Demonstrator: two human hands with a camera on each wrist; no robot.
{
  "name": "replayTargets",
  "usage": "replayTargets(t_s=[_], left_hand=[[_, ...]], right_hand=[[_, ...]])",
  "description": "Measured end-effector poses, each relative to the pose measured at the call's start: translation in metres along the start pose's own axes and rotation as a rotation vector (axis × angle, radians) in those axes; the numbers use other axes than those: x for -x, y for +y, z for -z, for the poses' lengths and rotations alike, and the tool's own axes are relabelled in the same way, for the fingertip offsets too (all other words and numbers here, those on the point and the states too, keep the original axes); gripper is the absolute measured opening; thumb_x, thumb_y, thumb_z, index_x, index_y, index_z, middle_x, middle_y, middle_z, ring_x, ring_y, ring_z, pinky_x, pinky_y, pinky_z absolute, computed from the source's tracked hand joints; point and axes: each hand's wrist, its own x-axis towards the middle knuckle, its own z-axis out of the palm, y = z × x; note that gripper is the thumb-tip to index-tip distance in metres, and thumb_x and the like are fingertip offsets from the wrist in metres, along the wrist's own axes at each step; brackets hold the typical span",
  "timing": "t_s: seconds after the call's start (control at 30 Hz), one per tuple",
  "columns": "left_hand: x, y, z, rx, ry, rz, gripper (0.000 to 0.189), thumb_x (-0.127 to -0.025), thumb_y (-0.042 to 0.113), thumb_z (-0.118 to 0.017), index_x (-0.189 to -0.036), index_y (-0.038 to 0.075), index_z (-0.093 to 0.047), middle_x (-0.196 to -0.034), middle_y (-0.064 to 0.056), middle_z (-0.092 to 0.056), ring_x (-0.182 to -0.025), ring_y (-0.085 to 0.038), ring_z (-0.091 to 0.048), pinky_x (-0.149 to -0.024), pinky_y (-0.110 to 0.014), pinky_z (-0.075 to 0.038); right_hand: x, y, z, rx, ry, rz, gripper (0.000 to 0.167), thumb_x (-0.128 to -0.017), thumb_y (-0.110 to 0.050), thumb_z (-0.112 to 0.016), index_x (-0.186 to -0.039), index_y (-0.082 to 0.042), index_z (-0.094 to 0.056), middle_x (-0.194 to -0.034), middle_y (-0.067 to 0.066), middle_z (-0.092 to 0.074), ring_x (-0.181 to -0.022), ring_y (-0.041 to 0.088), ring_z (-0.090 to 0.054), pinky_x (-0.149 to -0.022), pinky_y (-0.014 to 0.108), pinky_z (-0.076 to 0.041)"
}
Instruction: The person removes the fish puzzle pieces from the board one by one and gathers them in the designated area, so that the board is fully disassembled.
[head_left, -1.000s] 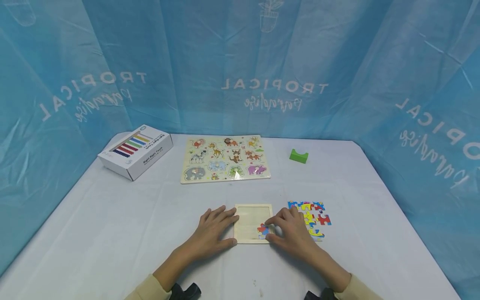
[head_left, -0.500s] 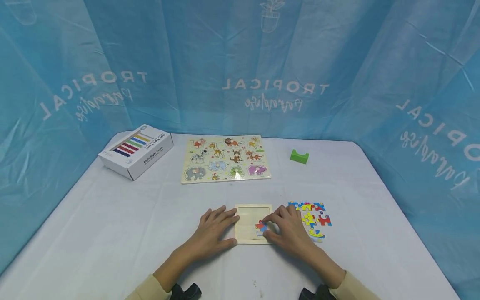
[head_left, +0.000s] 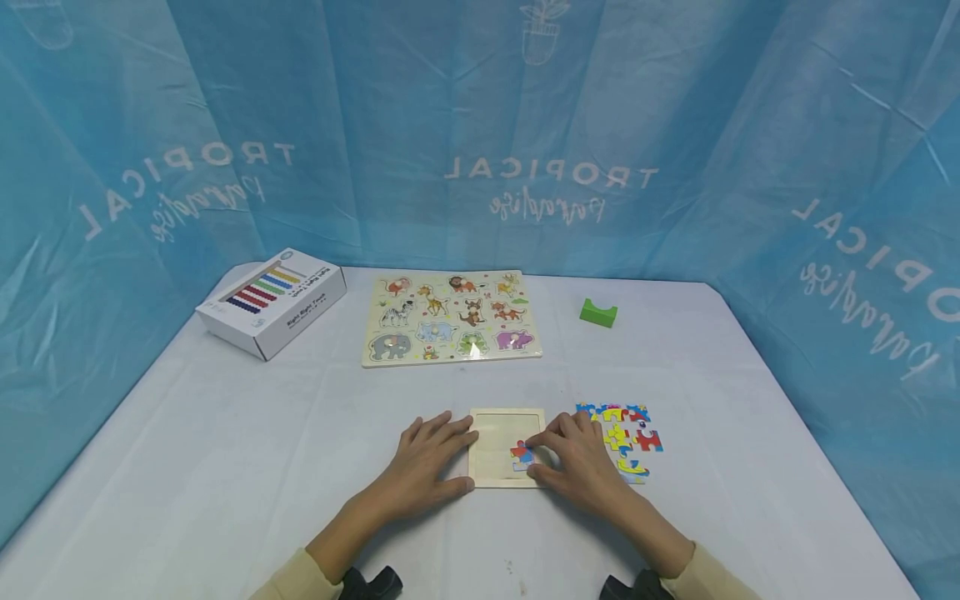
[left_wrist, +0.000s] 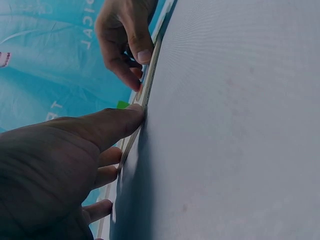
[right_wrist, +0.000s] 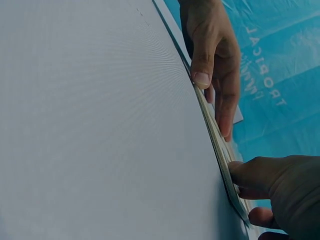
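Observation:
A shallow wooden puzzle tray (head_left: 491, 437) lies flat in front of me in the head view. My left hand (head_left: 423, 467) has its fingers spread, with fingertips and thumb touching the tray's left edge. Inside the tray, towards the lower right, is a red and blue jigsaw piece (head_left: 520, 454). My right hand (head_left: 583, 458) pinches this piece at its right side between thumb and fingers, covering part of it. Several colourful jigsaw pieces (head_left: 618, 437) lie just right of the tray, partly behind the right hand. In the left wrist view the left thumb (left_wrist: 117, 125) presses on the tray's edge.
Behind the tray lies an animal picture board (head_left: 453, 321). A white box (head_left: 273, 304) with a colourful picture stands at the far left. The green block (head_left: 597, 313) with a curved notch sits at the back right. A blue curtain (head_left: 480, 125) hangs beyond the white-covered table (head_left: 300, 450).
My right hand and the red and blue piece have shifted slightly left inside the tray, mostly in the first half second. The left hand stays put.

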Motion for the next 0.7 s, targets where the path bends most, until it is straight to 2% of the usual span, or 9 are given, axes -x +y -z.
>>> replayTargets(t_s=[0.43,0.7], left_hand=[[0.000,0.001,0.000,-0.004,0.000,-0.002,0.057,-0.084,0.037,-0.067,-0.133,0.013,-0.052,-0.147,-0.007,-0.044,-0.139,-0.036,-0.032,-0.108,-0.065,-0.020],[0.000,0.000,-0.001,-0.010,0.007,-0.007,0.057,-0.083,0.037,-0.067,-0.133,0.013,-0.052,-0.147,-0.007,-0.044,-0.139,-0.036,-0.032,-0.108,-0.065,-0.020]], right_hand=[[0.002,0.003,0.000,0.029,0.035,0.047,0.030,-0.068,-0.032,-0.082,-0.095,-0.025,-0.072,-0.092,-0.003,-0.056,-0.089,0.012,-0.040,-0.077,0.032,-0.032],[0.007,0.009,0.014,0.000,0.046,0.000,0.026,-0.070,-0.028,-0.079,-0.095,-0.026,-0.071,-0.091,-0.005,-0.055,-0.091,0.014,-0.041,-0.083,0.036,-0.033]])
